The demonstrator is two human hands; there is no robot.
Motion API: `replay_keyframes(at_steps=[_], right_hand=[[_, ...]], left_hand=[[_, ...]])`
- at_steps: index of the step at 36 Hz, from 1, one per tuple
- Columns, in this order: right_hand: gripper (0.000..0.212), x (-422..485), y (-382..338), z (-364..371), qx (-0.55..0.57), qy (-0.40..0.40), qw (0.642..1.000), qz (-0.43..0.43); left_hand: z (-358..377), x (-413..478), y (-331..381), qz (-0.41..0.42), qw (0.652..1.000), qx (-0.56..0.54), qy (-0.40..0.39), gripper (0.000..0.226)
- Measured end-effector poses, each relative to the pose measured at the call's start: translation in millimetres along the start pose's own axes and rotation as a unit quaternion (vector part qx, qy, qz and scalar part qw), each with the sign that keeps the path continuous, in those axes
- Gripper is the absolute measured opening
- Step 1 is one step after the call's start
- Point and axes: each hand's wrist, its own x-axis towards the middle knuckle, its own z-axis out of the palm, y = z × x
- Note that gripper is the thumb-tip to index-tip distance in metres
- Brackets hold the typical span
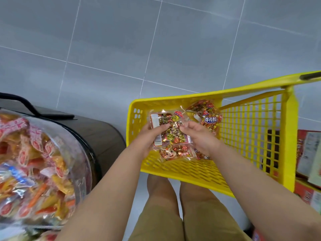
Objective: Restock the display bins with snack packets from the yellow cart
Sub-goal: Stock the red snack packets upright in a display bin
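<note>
- Grey tiled floor (104, 40) under the yellow cart (173, 100).
- Left hand (147, 137) and right hand (200, 137) pinch one snack packet (171, 130) above the cart's left end.
- Other packets (207, 117) lie inside; display bin (85, 153) at left.

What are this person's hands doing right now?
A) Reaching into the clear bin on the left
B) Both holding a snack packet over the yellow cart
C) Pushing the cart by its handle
B: the left hand and right hand both grip one shiny snack packet above the yellow cart.
</note>
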Motion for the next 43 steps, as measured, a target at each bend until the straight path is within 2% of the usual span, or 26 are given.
replay_keyframes(at_steps=[2,4,6,8,10,11,13,15,18,20,22,24,25,27,31,34,37,39,43], right_hand=[[0.017,4,2,5,0.017,-0.002,1.000,0.003],[0.017,11,6,11,0.021,-0.007,1.000,0.003],[0.016,20,10,15,0.011,-0.004,1.000,0.009],[0.012,31,13,16,0.017,-0.004,0.999,0.027],[0.033,47,17,15,0.049,0.002,0.998,0.040],[0.039,58,20,14,0.049,0.033,0.997,0.041],[0.035,79,27,13,-0.057,0.144,0.987,0.045],[0.033,98,34,9,-0.194,0.217,0.955,0.048],[0.058,120,46,7,-0.217,0.188,0.956,0.050],[0.067,130,51,9,-0.224,0.169,0.958,0.054],[0.054,138,56,9,-0.233,0.178,0.954,0.057],[0.028,140,56,9,-0.270,0.177,0.944,0.064],[0.023,139,57,7,-0.277,0.172,0.943,0.062],[0.026,133,58,4,-0.259,0.173,0.949,0.044],[0.010,102,48,-11,-0.229,0.209,0.951,0.011],[0.013,68,38,-29,-0.217,0.217,0.952,-0.013],[0.030,30,24,-45,-0.172,0.216,0.960,-0.040],[0.033,4,11,-49,-0.147,0.211,0.965,-0.046],[0.016,-35,-18,-43,-0.071,0.160,0.984,-0.027]], left_hand=[[-5,1,-4,-0.016,0.999,-0.015,0.034,0.094],[-13,1,-9,-0.051,0.997,-0.039,0.042,0.107],[-20,0,-13,-0.073,0.996,-0.041,0.024,0.097],[-25,3,-18,-0.049,0.997,-0.034,0.053,0.077],[-29,8,-21,-0.010,0.993,-0.014,0.119,0.065],[-31,11,-22,0.010,0.990,0.003,0.143,0.063],[-33,13,-23,0.037,0.985,0.051,0.158,0.058],[-36,15,-26,0.052,0.980,0.104,0.161,0.045],[-40,16,-26,0.050,0.976,0.131,0.164,0.029],[-42,16,-27,0.039,0.978,0.125,0.162,0.032],[-42,16,-27,0.032,0.978,0.128,0.158,0.042],[-42,17,-29,0.041,0.977,0.134,0.160,0.042],[-42,17,-29,0.046,0.976,0.137,0.164,0.039],[-41,16,-29,0.049,0.974,0.136,0.174,0.033],[-39,9,-28,0.056,0.977,0.116,0.173,0.036],[-35,0,-25,0.058,0.981,0.099,0.159,0.035],[-28,-12,-21,0.055,0.983,0.088,0.149,0.042],[-25,-22,-19,0.053,0.984,0.078,0.148,0.045],[-22,-47,-20,0.060,0.983,0.060,0.163,0.032]])
